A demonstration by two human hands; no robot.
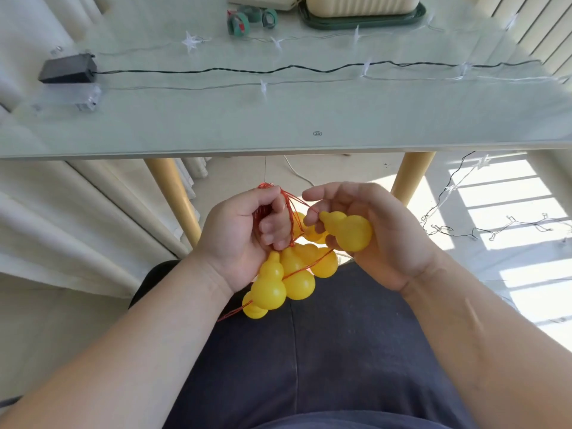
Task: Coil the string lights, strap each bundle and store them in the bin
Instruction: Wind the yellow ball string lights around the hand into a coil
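right hand (365, 230) grips yellow gourd light (348, 230) — neck pointing left.

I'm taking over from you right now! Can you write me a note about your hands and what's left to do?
Left hand: grips the looped red cord; the gourd lights hang below it, over the lap.
Right hand: holds one yellow gourd.
Table: star lights lie stretched out with a black battery box; green strap rolls and the bin sit at the far edge.
Done: gourd string looks mostly coiled.
Left: finish that coil, strap it, coil and strap the star lights, then put everything in the bin.
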